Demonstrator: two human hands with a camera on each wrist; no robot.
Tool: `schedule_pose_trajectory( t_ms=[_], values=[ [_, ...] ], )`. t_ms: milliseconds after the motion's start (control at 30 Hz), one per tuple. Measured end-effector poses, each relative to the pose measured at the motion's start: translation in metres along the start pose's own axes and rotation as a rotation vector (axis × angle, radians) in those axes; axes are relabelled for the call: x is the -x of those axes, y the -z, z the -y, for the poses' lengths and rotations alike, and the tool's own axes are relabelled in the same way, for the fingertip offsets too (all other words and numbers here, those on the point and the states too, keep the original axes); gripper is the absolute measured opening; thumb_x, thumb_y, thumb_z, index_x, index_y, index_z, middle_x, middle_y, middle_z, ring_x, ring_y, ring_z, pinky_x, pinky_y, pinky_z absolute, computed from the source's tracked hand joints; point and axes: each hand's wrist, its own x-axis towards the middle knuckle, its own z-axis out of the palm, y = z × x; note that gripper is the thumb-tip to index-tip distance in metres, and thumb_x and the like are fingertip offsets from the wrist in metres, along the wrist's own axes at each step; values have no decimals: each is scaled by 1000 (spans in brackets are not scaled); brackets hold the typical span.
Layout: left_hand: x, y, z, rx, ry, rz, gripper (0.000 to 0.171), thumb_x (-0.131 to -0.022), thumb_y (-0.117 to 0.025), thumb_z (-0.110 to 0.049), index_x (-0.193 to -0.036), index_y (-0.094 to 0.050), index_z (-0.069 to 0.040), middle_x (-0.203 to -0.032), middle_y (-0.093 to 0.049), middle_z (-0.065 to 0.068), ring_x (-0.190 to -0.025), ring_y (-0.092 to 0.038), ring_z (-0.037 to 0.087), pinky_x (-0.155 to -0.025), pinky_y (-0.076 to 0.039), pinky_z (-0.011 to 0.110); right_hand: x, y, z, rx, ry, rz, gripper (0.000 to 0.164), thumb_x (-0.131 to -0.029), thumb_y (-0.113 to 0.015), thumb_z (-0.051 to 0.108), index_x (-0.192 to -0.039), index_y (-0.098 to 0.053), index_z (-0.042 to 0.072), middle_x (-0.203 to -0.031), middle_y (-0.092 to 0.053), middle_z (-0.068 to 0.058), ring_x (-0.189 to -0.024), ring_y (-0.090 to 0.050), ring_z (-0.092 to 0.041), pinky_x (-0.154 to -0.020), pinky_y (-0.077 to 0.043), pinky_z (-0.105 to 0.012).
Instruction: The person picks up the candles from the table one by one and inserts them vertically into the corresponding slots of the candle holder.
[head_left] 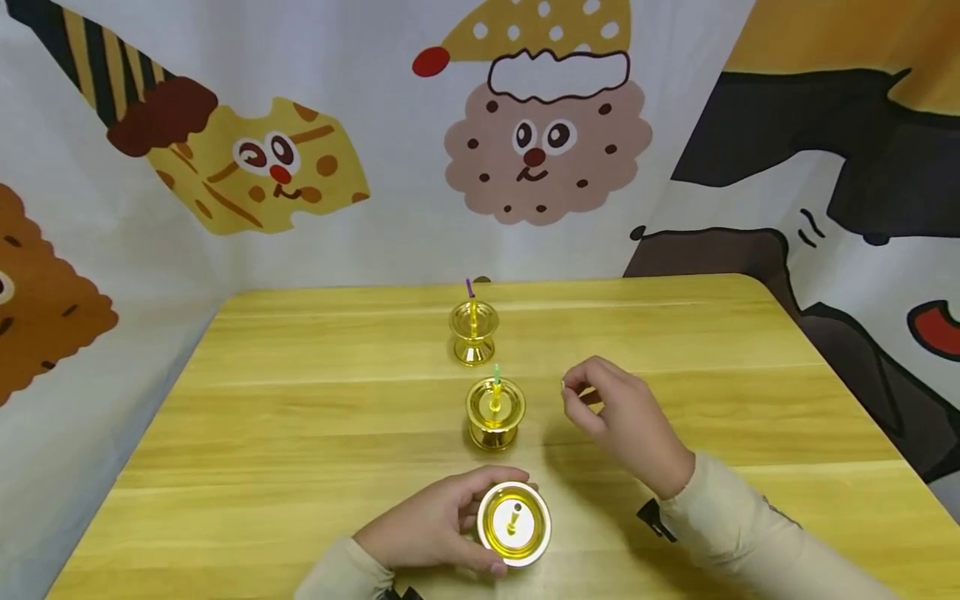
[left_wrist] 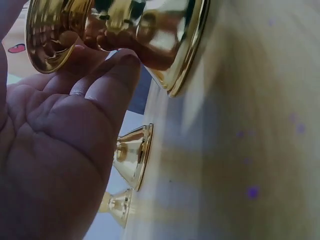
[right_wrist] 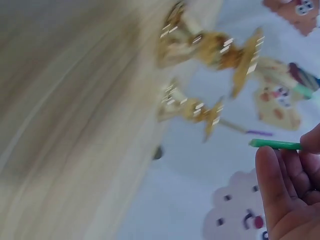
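Note:
My left hand [head_left: 442, 517] grips the nearest gold candle holder [head_left: 547, 533] by its side, thumb in front and fingers behind. In the left wrist view those fingers curl around the narrow waist of the holder [left_wrist: 150, 30]; whether its base touches the table I cannot tell. A short yellow stem [head_left: 513, 523] stands in its cup. My right hand [head_left: 626, 417] is raised to the right of the middle holder [head_left: 492, 436], pinching a thin green candle [right_wrist: 276, 144] between thumb and fingers. Another green candle [head_left: 497, 373] tops that middle holder.
Behind, a third gold holder [head_left: 474, 353] carries a purple candle [head_left: 470, 288]. All three holders form a rough line down the wooden table [head_left: 315, 400]. A curtain with cartoon prints [head_left: 390, 242] hangs past the far edge.

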Motion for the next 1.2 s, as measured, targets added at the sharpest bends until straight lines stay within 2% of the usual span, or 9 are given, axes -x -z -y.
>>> schedule_pose_trajectory(
  t_ms=[167, 333, 467, 567, 667, 800, 967, 1200],
  values=[
    [-1, 1, -1, 0, 13, 6, 79, -83, -81, -2, -150, -40, -7, -135, -59, 4, -122, -59, 35, -103, -51, 37, 6, 6, 25, -96, 71, -26, 24, -86, -67, -6, -93, -62, 16, -91, -62, 12, -80, -63, -3, -69, -59, -20],
    [-1, 3, -2, -17, 17, 2, 78, -83, -81, -3, -150, -41, -8, -135, -59, 3, -123, -59, 32, -104, -50, 35, 13, 9, 46, -228, 106, -4, 17, -90, -64, -1, -94, -62, 15, -91, -65, 5, -82, -64, -6, -69, -59, -20],
    [-1, 4, -1, -24, 15, -1, 78, -83, -82, -4, -150, -41, -11, -137, -59, 3, -123, -60, 24, -104, -49, 31, 17, 7, 60, -348, 110, 32, 22, -88, -65, -6, -93, -62, 15, -90, -65, 5, -81, -65, -6, -68, -59, -20],
    [-1, 5, 1, -22, -12, 13, 77, -84, -81, -4, -150, -43, -15, -141, -56, 3, -124, -59, 22, -105, -49, 34, 21, 5, 68, -444, 131, 58, 27, -85, -66, -11, -94, -63, 15, -90, -66, 5, -80, -66, -9, -67, -60, -22],
    [-2, 6, 4, -10, -41, 31, 76, -85, -80, -4, -149, -44, -17, -143, -54, 4, -126, -57, 24, -105, -49, 40, 24, 2, 73, -503, 178, 63, 23, -88, -66, -9, -96, -63, 13, -90, -67, 1, -81, -67, -11, -67, -60, -23],
    [-2, 7, 5, -2, -50, 38, 75, -85, -80, -4, -149, -44, -17, -142, -55, 4, -127, -57, 26, -105, -48, 44, 26, -1, 76, -545, 230, 51, 14, -93, -64, -3, -99, -63, 10, -91, -67, -3, -82, -67, -12, -67, -60, -23],
    [-2, 8, 4, -12, -41, 35, 75, -85, -80, -5, -149, -44, -18, -142, -55, 4, -126, -58, 25, -104, -49, 41, 29, -5, 76, -580, 261, 32, 13, -94, -64, -3, -100, -62, 7, -92, -68, -5, -83, -68, -15, -67, -61, -24],
    [-1, 7, 4, -9, -51, 40, 75, -84, -81, -4, -149, -44, -17, -142, -55, 4, -125, -59, 25, -103, -51, 38, 31, -14, 75, -512, 355, 20, 7, -95, -63, 0, -98, -62, 6, -92, -66, -1, -83, -67, -11, -74, -59, -20]
  ],
)
